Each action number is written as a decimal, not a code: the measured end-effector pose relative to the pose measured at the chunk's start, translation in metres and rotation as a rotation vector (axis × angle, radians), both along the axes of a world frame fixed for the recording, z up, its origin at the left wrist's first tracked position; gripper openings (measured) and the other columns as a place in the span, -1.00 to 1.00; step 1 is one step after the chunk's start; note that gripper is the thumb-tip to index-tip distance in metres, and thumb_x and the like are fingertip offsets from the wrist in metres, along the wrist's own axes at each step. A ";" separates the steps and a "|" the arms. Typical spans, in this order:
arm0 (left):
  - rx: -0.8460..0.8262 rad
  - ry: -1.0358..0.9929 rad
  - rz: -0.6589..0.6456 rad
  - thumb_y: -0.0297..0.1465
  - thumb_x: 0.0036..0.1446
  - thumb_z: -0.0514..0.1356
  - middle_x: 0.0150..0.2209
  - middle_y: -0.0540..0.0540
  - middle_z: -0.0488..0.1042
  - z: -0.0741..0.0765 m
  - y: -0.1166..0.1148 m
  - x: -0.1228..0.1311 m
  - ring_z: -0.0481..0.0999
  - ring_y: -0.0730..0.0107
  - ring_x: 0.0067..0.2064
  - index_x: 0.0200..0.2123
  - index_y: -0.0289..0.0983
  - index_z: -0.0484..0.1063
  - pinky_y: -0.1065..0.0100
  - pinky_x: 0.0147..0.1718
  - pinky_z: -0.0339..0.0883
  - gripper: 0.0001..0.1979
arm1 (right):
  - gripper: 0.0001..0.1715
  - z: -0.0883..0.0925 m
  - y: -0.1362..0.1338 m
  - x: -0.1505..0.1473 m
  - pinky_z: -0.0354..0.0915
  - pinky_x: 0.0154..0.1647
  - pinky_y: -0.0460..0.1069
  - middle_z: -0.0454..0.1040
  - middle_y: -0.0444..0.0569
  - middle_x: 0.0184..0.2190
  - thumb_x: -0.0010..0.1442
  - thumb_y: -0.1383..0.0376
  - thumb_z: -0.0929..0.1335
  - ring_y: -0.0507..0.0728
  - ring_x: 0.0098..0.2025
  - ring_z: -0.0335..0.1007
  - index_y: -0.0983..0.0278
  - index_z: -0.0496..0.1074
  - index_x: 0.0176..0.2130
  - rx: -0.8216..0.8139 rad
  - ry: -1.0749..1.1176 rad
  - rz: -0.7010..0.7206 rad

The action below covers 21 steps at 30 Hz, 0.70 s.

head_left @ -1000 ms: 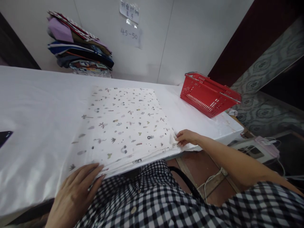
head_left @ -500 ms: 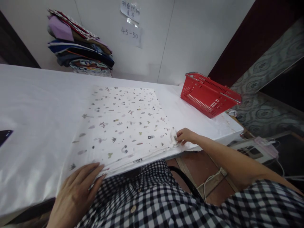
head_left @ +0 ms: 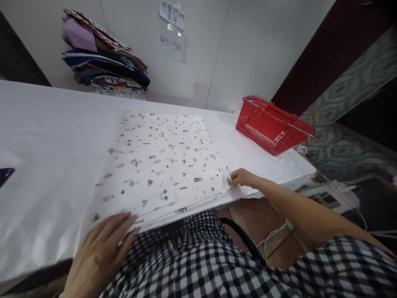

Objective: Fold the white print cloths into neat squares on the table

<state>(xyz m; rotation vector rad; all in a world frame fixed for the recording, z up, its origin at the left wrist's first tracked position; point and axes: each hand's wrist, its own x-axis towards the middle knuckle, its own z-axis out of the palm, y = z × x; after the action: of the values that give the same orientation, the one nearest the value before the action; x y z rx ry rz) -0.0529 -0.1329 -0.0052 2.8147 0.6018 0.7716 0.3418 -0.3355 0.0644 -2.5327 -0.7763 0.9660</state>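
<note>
A white cloth (head_left: 167,161) printed with small palms, leaves and other little motifs lies spread on the white-covered table. Along its near side runs a folded, layered edge close to the table's front. At the near left corner, my left hand (head_left: 102,244) rests with fingers on top of the cloth and thumb at the edge, the layers between them. My right hand (head_left: 243,178) pinches the bunched near right corner with thumb and fingertips. What lies under the left fingers is hidden.
A red plastic basket (head_left: 273,126) stands at the table's right end. Folded fabrics (head_left: 107,58) are stacked at the back left against the wall. A dark phone-like object (head_left: 5,176) lies at the left edge. Cables (head_left: 276,234) run across the floor on the right.
Both hands keep their places on the cloth, with almost no movement. The view has shifted very slightly.
</note>
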 end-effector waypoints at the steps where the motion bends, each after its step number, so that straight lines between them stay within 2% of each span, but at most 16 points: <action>1: -0.004 0.000 -0.007 -0.13 0.14 -0.04 -0.10 -0.13 0.43 0.000 0.000 0.000 0.39 0.15 -0.06 -0.11 -0.18 0.38 0.10 -0.04 0.22 -0.62 | -0.87 0.000 0.000 0.001 0.07 -0.63 -0.19 0.16 -0.24 -0.73 -0.22 0.34 0.37 -0.06 -0.57 0.13 0.30 0.29 -0.62 0.003 0.005 0.003; 9: 0.013 -0.004 -0.003 -0.11 0.15 -0.07 -0.10 -0.13 0.43 0.001 -0.002 0.000 0.38 0.13 -0.06 -0.10 -0.18 0.36 0.08 -0.05 0.23 -0.60 | -0.92 -0.002 0.003 -0.001 0.18 -0.57 -0.17 0.26 -0.20 -0.68 -0.19 0.37 0.35 -0.03 -0.54 0.24 0.31 0.32 -0.61 0.011 0.008 0.019; 17: 0.009 0.003 0.021 -0.11 0.14 -0.06 -0.08 -0.12 0.42 -0.001 -0.002 0.000 0.37 0.13 -0.05 -0.09 -0.15 0.36 0.09 -0.05 0.22 -0.61 | -0.87 0.001 0.008 -0.004 0.11 -0.63 -0.17 0.19 -0.23 -0.76 -0.22 0.41 0.35 -0.06 -0.63 0.15 0.31 0.29 -0.67 -0.013 -0.042 0.056; 21: 0.007 0.002 0.023 -0.12 0.13 -0.04 -0.08 -0.11 0.43 0.000 -0.003 0.001 0.37 0.12 -0.05 -0.09 -0.14 0.36 0.09 -0.06 0.22 -0.62 | -0.90 -0.002 0.009 -0.003 0.13 -0.63 -0.17 0.24 -0.22 -0.73 -0.21 0.42 0.35 -0.05 -0.62 0.18 0.31 0.30 -0.64 -0.022 -0.004 0.034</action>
<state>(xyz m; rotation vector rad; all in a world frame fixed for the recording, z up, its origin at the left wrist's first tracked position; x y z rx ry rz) -0.0523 -0.1357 -0.0055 2.8203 0.6346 0.7762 0.3389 -0.3262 0.0626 -2.5485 -0.8169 0.9852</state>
